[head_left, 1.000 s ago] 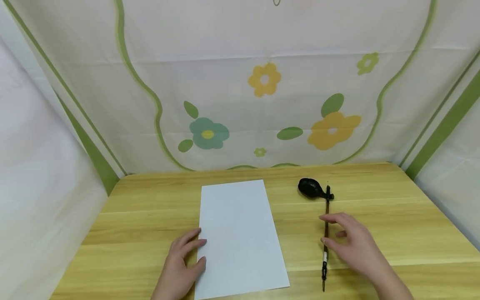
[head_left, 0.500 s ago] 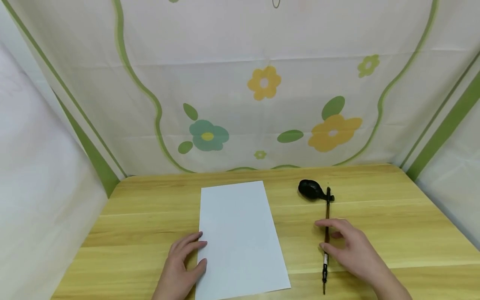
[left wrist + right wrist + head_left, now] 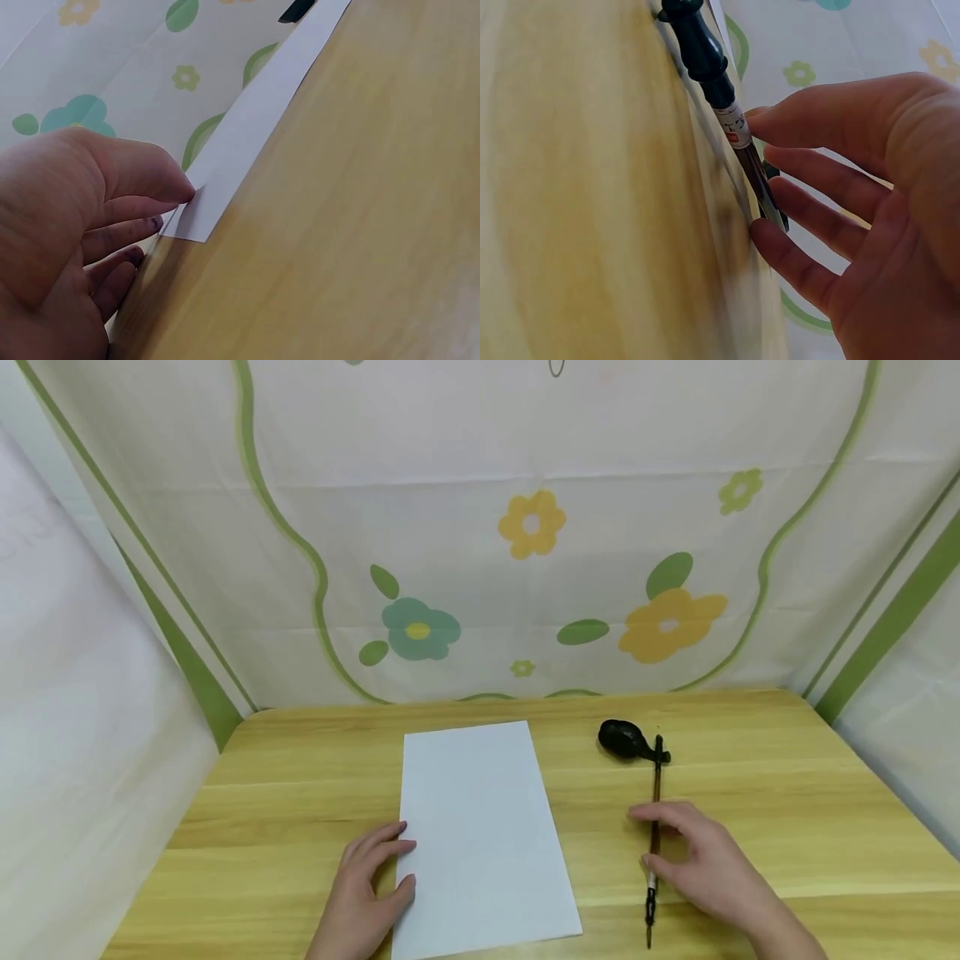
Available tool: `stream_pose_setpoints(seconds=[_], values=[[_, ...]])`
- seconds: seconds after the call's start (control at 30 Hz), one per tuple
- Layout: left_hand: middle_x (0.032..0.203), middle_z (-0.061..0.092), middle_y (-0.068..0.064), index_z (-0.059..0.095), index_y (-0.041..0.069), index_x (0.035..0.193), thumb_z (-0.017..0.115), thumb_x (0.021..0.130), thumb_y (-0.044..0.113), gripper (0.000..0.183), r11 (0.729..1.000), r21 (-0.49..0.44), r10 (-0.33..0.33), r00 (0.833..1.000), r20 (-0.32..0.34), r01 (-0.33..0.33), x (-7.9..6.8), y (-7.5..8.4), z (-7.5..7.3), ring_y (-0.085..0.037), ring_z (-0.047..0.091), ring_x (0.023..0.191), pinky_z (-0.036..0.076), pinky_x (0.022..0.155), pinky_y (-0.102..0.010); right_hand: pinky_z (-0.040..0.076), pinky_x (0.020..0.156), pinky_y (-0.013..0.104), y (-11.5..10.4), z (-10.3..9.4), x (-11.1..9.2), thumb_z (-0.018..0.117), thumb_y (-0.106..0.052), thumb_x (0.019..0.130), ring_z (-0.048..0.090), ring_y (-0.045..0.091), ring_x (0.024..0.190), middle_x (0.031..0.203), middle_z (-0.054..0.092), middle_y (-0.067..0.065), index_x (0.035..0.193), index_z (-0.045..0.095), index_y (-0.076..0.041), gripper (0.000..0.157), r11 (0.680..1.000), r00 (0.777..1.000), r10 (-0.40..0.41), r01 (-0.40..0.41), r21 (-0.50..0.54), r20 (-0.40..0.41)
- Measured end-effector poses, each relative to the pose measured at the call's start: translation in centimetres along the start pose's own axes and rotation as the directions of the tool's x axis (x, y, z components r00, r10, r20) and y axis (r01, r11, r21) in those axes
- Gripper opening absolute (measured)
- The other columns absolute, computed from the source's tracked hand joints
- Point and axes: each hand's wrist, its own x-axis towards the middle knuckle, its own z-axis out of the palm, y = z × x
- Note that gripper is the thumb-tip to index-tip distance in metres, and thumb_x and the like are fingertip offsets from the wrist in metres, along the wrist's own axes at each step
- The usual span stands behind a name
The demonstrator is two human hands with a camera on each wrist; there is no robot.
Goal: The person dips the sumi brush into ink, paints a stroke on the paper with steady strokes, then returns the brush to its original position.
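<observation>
A blank white sheet of paper (image 3: 480,827) lies left of the middle of the table. My left hand (image 3: 358,893) rests with fingertips on the paper's left edge, fingers loosely bent and spread. To the right lies a slim calligraphy brush (image 3: 656,789), brown-handled, with a black turned end and a white label. Its far, dark tip lies across the stem of a black rounded dish-like object (image 3: 621,739). Over the brush handle is my right hand (image 3: 712,864), fingers spread. In the right wrist view the thumb is at the label (image 3: 731,124), and the fingers lie beyond the shaft.
A light wooden table (image 3: 300,777) carries everything. A white cloth (image 3: 450,460) printed with flowers and green bands hangs behind it, and more white cloth stands along both sides.
My right hand has shifted slightly toward me along the brush, its index finger reaching farther left across the shaft. The left hand, paper, brush and black object stay in place.
</observation>
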Motion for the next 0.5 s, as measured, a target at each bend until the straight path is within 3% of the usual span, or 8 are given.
stream_pose_setpoints(seconds=[0.17, 0.33, 0.5], values=[[0.146, 0.068, 0.007, 0.079, 0.026, 0.117, 0.086, 0.085, 0.004, 0.040, 1.000, 0.004, 0.010, 1.000, 0.004, -0.010, 0.08, -0.04, -0.06, -0.021, 0.051, 0.140, 0.031, 0.111, -0.010, 0.057, 0.096, 0.025, 0.04, 0.16, -0.16, 0.094, -0.007, 0.078, 0.064, 0.001, 0.115, 0.128, 0.073, -0.011, 0.123, 0.075, -0.031, 0.054, 1.000, 1.000, -0.022, 0.022, 0.005, 0.002], [0.147, 0.068, 0.006, 0.079, 0.025, 0.118, 0.086, 0.085, 0.004, 0.040, 1.000, 0.010, 0.019, 1.000, 0.002, -0.019, 0.07, 0.00, -0.19, -0.021, 0.051, 0.139, 0.030, 0.111, -0.010, 0.052, 0.097, 0.014, 0.01, 0.24, -0.17, 0.095, -0.004, 0.076, 0.064, 0.000, 0.113, 0.125, 0.074, -0.010, 0.120, 0.075, -0.029, 0.054, 0.996, 0.996, -0.086, 0.086, 0.002, -0.037], [0.148, 0.067, 0.006, 0.079, 0.026, 0.119, 0.086, 0.086, 0.006, 0.039, 1.000, 0.011, 0.002, 1.000, 0.019, -0.003, 0.17, -0.02, -0.46, -0.020, 0.050, 0.140, 0.031, 0.112, -0.011, 0.050, 0.098, 0.012, -0.24, 0.22, -0.12, 0.095, -0.007, 0.076, 0.065, 0.001, 0.114, 0.126, 0.074, -0.010, 0.119, 0.076, -0.030, 0.052, 0.997, 0.996, -0.081, 0.081, -0.019, -0.039]])
